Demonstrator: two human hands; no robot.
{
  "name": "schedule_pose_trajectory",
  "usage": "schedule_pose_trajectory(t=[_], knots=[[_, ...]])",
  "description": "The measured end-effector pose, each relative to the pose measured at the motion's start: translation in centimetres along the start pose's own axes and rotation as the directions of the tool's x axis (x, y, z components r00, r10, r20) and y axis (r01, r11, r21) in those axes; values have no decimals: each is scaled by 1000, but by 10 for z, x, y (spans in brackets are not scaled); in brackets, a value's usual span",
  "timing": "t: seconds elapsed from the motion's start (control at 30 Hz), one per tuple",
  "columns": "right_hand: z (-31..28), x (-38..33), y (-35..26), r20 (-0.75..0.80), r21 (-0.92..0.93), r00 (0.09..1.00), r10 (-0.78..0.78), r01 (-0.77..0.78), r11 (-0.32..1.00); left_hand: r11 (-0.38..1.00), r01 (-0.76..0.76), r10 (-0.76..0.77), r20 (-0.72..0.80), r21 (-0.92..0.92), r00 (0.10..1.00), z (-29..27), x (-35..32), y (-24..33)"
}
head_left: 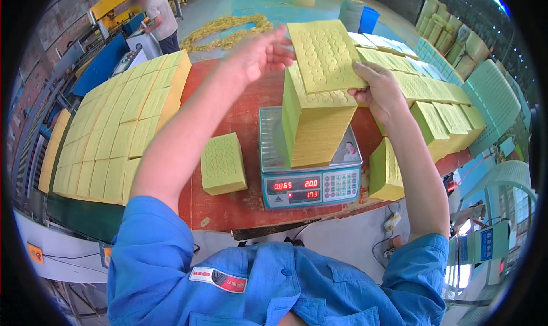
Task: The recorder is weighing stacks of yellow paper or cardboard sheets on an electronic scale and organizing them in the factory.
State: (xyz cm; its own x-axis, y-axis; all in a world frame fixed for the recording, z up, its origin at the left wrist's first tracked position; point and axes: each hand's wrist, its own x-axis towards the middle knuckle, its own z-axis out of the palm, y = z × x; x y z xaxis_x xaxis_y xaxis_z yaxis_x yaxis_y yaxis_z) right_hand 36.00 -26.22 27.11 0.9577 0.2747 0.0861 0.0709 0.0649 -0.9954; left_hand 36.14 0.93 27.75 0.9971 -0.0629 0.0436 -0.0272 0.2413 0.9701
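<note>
My right hand [381, 89] pinches the near right corner of a thin batch of yellow sheets [324, 55] pressed with round patterns. The batch is tilted above a tall stack of yellow paper [317, 135]. That stack stands on the steel pan of a digital weighing scale [311, 197] with lit red figures and a keypad. Left of the batch, my left hand [257, 57] is raised with its fingers apart, close to the sheets' edge and holding nothing. The batch covers part of the stack's top.
Smaller yellow paper blocks flank the scale, one at left [222, 163] and one at right [387, 172], on the red tabletop [200, 106]. Big rows of paper stacks stand farther left [114, 126] and right [434, 86]. A person [160, 17] works at a machine at far left.
</note>
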Motion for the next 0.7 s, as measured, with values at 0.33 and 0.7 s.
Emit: schedule_pose_trajectory(t=[0.33, 0.7], knots=[[-6, 7, 9, 41, -84, 992, 118, -114, 990, 974, 136, -146, 41, 183, 988, -9, 2, -45], [-16, 12, 22, 1, -192, 991, 134, -131, 973, 966, 188, -191, 3, 176, 982, -3, -2, -48]])
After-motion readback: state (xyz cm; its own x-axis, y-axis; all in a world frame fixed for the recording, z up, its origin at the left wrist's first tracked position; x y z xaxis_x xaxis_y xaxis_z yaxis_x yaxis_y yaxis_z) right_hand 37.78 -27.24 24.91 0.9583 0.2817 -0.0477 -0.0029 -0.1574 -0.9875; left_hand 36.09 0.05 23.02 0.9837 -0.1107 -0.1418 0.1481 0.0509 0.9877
